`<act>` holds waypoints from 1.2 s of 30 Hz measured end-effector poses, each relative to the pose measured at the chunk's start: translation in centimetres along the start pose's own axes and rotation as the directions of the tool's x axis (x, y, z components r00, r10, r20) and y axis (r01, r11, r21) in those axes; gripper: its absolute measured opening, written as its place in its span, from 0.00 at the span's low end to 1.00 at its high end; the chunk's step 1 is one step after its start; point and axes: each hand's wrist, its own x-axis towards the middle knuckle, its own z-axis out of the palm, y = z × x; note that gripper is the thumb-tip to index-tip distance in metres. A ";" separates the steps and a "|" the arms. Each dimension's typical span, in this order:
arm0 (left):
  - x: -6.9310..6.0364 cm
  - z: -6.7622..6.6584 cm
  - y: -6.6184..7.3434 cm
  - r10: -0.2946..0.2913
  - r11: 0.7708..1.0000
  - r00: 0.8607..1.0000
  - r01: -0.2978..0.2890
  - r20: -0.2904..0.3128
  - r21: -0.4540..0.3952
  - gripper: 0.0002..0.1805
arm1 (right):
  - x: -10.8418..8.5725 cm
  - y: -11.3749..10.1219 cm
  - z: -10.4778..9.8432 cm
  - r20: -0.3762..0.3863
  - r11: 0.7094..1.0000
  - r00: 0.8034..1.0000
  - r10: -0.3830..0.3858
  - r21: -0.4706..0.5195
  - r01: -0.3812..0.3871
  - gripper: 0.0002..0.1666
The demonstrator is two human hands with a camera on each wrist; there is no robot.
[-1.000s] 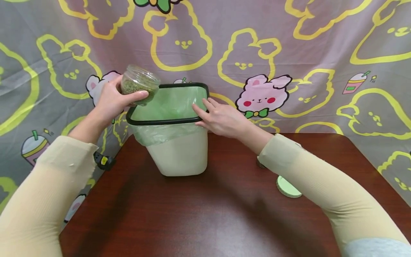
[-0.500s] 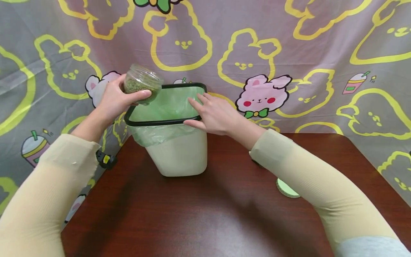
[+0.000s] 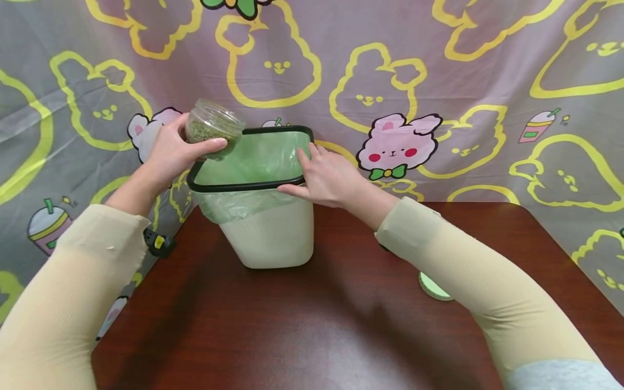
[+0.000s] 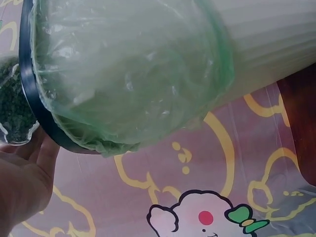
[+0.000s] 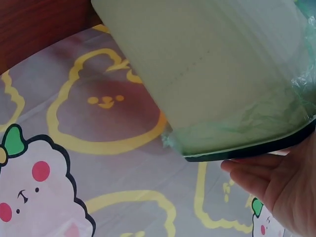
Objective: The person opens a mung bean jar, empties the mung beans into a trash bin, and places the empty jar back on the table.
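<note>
The glass jar (image 3: 214, 127), partly filled with green bits, is in your left hand (image 3: 175, 149), thumb across its near side. You hold it up at the left end of the bin's opening, at about the height of the black rim (image 3: 253, 187); whether glass and rim touch, you cannot tell. Its mouth points up and leans right, so the jar's axis tips toward the opening, and your left hand sits on the outer side, with the jar between it and the bin (image 3: 273, 233). Your right hand (image 3: 331, 176) is well apart from the jar, across the opening: its fingers, fairly straight and spread, rest on the rim's right end, thumb lying along the front. A thin green bag (image 3: 234, 208) lines the bin and folds over outside. The bin stands upright on the brown table (image 3: 292, 325). Right of it lies a pale green lid (image 3: 431, 287), partly hidden by your right sleeve (image 3: 468, 271).
</note>
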 end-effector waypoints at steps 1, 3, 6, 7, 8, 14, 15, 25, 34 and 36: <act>0.1 -0.1 0.0 0.003 1.000 1.000 -0.003 0.005 0.010 0.33 | 0.0 0.0 0.0 0.000 1.000 1.000 -0.001 -0.002 0.001 0.54; 0.2 -0.2 0.0 0.009 0.999 1.000 -0.009 0.016 0.043 0.35 | 0.1 0.0 -0.1 -0.001 1.000 1.000 -0.004 -0.006 0.004 0.54; 0.5 -0.6 0.1 0.016 0.997 0.999 -0.019 0.043 0.075 0.36 | 0.1 0.0 -0.1 -0.004 1.000 1.000 -0.007 -0.007 0.007 0.54; 0.6 -0.8 0.0 0.021 0.996 0.998 -0.025 0.051 0.083 0.35 | 0.1 0.0 -0.1 -0.001 1.000 1.000 -0.008 -0.004 0.008 0.54; 0.8 -1.0 0.0 0.024 0.995 0.998 -0.030 0.058 0.093 0.35 | 0.1 0.0 -0.1 0.001 1.000 1.000 -0.010 0.000 0.010 0.54; 2.0 -1.6 0.3 0.000 0.999 0.993 -0.005 0.121 0.046 0.35 | 0.1 0.1 0.0 0.002 1.000 1.000 -0.021 0.013 0.021 0.54; 2.2 -1.6 0.4 -0.008 0.999 0.991 0.003 0.132 0.039 0.36 | 0.1 0.1 0.0 -0.001 1.000 1.000 -0.021 0.012 0.021 0.54; 4.1 -1.5 2.3 -0.034 0.993 0.972 0.006 0.233 0.122 0.33 | 0.0 0.0 -0.2 0.003 1.000 1.000 -0.015 0.019 0.015 0.53; 5.5 -1.5 3.9 -0.112 0.976 0.924 0.032 0.367 0.217 0.41 | 0.0 0.0 -0.1 0.014 0.999 1.000 -0.004 0.033 0.003 0.54; 5.7 -1.6 4.2 -0.127 0.970 0.914 0.033 0.386 0.240 0.43 | 0.0 0.0 -0.1 0.011 0.999 1.000 -0.002 0.034 0.002 0.54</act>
